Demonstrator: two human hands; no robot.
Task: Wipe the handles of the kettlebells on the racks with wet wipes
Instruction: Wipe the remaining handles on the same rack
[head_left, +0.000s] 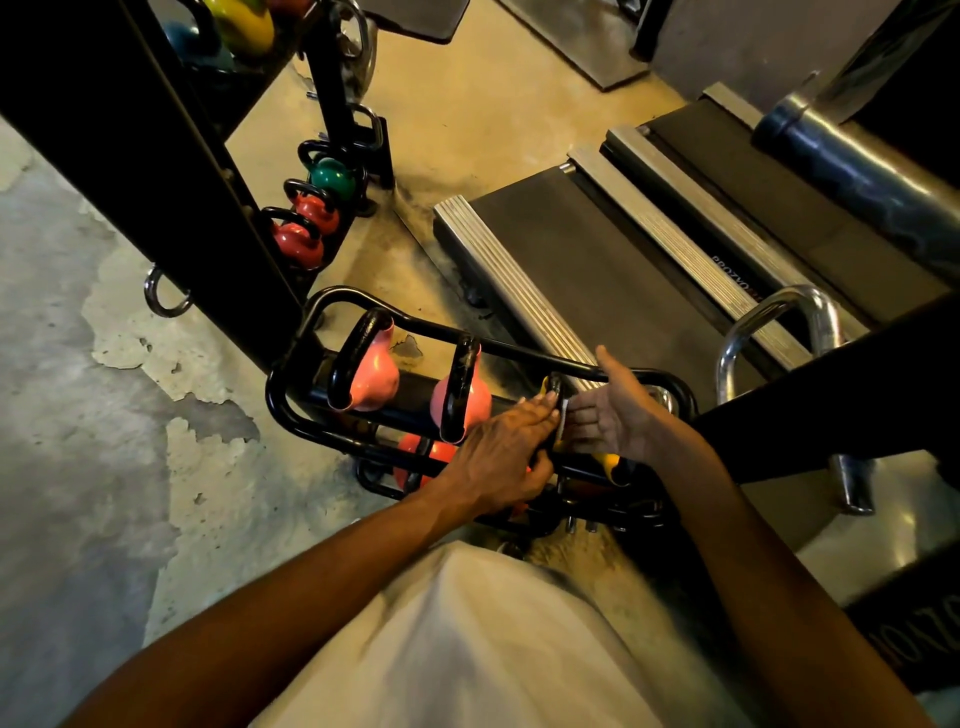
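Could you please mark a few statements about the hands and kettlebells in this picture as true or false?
1. Both hands meet at the yellow kettlebell on the near rack. True.
2. The left hand grips a pink kettlebell's handle. False: it lies beside the yellow one's handle.
3. A pale wet wipe shows between the hands. True.
4. The right hand is clenched in a fist. False: its thumb and fingers are extended.
5. The two pink kettlebells sit left of the hands. True.
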